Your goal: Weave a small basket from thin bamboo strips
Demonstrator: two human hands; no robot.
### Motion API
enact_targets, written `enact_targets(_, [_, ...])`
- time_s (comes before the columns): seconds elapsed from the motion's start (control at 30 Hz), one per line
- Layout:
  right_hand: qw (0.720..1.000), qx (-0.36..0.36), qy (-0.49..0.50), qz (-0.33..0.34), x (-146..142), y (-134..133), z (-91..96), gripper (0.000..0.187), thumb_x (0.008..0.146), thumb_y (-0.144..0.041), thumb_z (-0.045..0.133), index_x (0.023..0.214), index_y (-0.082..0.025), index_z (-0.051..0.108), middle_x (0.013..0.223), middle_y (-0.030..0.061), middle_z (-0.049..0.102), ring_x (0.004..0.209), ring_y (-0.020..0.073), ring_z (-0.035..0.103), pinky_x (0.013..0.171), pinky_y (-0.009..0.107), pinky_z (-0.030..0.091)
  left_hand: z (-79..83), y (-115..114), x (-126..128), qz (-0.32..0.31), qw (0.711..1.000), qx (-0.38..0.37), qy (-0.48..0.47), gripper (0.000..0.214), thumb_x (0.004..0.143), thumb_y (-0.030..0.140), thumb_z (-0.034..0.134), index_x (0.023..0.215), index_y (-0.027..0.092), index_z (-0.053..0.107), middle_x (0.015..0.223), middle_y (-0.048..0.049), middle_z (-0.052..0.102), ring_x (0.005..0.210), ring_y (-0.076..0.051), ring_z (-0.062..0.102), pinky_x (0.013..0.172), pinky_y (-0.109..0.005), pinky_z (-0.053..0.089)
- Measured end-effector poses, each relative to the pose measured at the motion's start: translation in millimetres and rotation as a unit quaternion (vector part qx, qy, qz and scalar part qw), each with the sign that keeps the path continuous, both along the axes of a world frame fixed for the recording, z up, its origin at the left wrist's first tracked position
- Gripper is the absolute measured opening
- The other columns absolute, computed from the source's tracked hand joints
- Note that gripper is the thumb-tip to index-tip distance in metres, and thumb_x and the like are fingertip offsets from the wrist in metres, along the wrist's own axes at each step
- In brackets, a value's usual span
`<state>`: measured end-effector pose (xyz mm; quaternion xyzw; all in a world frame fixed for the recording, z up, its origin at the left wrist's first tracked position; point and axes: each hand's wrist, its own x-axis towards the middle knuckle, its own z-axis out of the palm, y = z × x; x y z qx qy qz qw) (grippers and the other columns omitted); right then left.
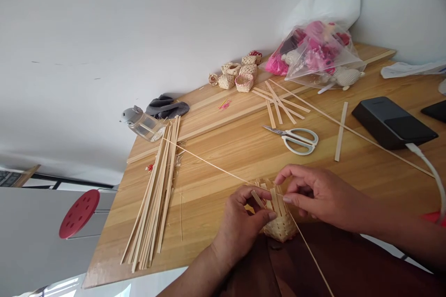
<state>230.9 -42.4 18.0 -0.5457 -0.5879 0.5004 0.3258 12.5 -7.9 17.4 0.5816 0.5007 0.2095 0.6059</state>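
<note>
A small half-woven bamboo basket [280, 228] with upright strips sits at the near edge of the wooden table [244, 148]. My left hand [242, 222] is closed around its left side, thumb against the rim. My right hand [313, 192] pinches a strip at the basket's top. A long thin strip [209, 163] runs from the basket's rim toward the far left, and a thin strip also comes out toward me below the basket.
A bundle of bamboo strips [155, 199] lies left. White-handled scissors [296, 138], loose strips [278, 102], several finished small baskets [239, 74], a plastic bag with pink items [313, 55], a black box with cable [393, 123], a jar [142, 124], a red stool [79, 213].
</note>
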Motion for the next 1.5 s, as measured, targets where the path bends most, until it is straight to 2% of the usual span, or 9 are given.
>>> enact_targets(0.23, [1.000,-0.024,0.000,0.001,0,1,-3.3,0.021,0.090,-0.033,0.065,0.108,-0.025,0.055,0.064,-0.0050,0.071,0.052,0.0160,0.065,0.054,0.028,0.050,-0.5,-1,1,0.000,1.000,0.004,-0.002,0.027,0.069,0.017,0.082,0.095,0.018,0.076,0.085,-0.0026,0.067,0.075,-0.014,0.057,0.068,-0.025,0.047])
enact_targets(0.53, [1.000,-0.014,-0.011,0.005,-3,3,-8.1,0.022,0.090,-0.033,0.064,0.109,-0.024,0.057,0.066,-0.0041,0.070,0.057,0.0166,0.066,0.059,0.029,0.050,-1.3,5,-2,-0.010,0.996,-0.057,-0.065,0.027,0.074,0.025,0.079,0.099,0.015,0.075,0.075,-0.0016,0.063,0.068,-0.013,0.056,0.064,-0.025,0.051])
enact_targets(0.67, [0.999,-0.033,0.027,0.000,-4,2,-13.5,0.027,0.091,-0.038,0.065,0.113,-0.024,0.056,0.069,-0.0038,0.069,0.057,0.0163,0.065,0.056,0.028,0.051,-1.4,6,-2,-0.007,0.996,-0.061,-0.064,0.031,0.073,0.026,0.080,0.101,0.013,0.075,0.078,-0.0032,0.067,0.068,-0.013,0.057,0.064,-0.024,0.051])
enact_targets(0.77, [0.995,-0.058,0.078,-0.015,-7,2,-17.8,0.034,0.091,-0.041,0.065,0.117,-0.024,0.053,0.072,-0.0038,0.067,0.057,0.0155,0.063,0.050,0.027,0.049,-6.3,8,-1,0.009,0.993,-0.082,-0.089,0.034,0.075,0.038,0.082,0.096,0.012,0.075,0.078,-0.0041,0.068,0.064,-0.012,0.057,0.061,-0.024,0.049])
enact_targets(0.9, [0.987,-0.083,0.134,-0.039,-11,3,-20.6,0.036,0.092,-0.043,0.065,0.119,-0.024,0.052,0.077,-0.0034,0.065,0.058,0.0140,0.061,0.046,0.023,0.047,-14.6,12,-1,0.049,0.987,-0.106,-0.107,0.043,0.068,0.049,0.088,0.082,0.012,0.071,0.068,-0.0001,0.062,0.057,-0.009,0.053,0.056,-0.022,0.046])
enact_targets(1.0, [0.982,-0.067,0.157,-0.080,-8,6,-21.1,0.037,0.091,-0.045,0.068,0.118,-0.024,0.054,0.079,-0.0032,0.063,0.058,0.0128,0.061,0.047,0.023,0.046,-18.5,15,-5,0.079,0.981,-0.118,-0.134,0.042,0.067,0.047,0.090,0.077,0.012,0.068,0.064,0.0020,0.059,0.055,-0.007,0.049,0.054,-0.020,0.042])
enact_targets(1.13, [0.978,-0.045,0.165,-0.119,1,10,-26.6,0.036,0.091,-0.049,0.071,0.112,-0.023,0.058,0.076,-0.0031,0.063,0.058,0.0124,0.060,0.048,0.023,0.043,-20.8,20,-13,0.111,0.962,-0.162,-0.189,0.044,0.064,0.043,0.094,0.078,0.012,0.067,0.069,0.0008,0.062,0.056,-0.007,0.052,0.054,-0.020,0.042])
enact_targets(1.3, [0.978,-0.015,0.140,-0.156,8,15,-43.8,0.035,0.089,-0.053,0.073,0.106,-0.024,0.062,0.080,-0.0014,0.066,0.061,0.0125,0.061,0.055,0.024,0.046,-23.1,25,-24,0.131,0.940,-0.188,-0.252,0.042,0.064,0.039,0.095,0.078,0.012,0.066,0.068,0.0013,0.062,0.054,-0.006,0.053,0.054,-0.019,0.043])
enact_targets(1.5, [0.979,0.063,0.072,-0.182,7,19,-65.6,0.038,0.089,-0.057,0.071,0.103,-0.023,0.064,0.081,0.0007,0.070,0.060,0.0146,0.063,0.063,0.030,0.052,-23.6,29,-34,0.144,0.935,-0.169,-0.276,0.042,0.065,0.039,0.095,0.078,0.013,0.064,0.065,0.0030,0.059,0.054,-0.005,0.052,0.053,-0.017,0.041])
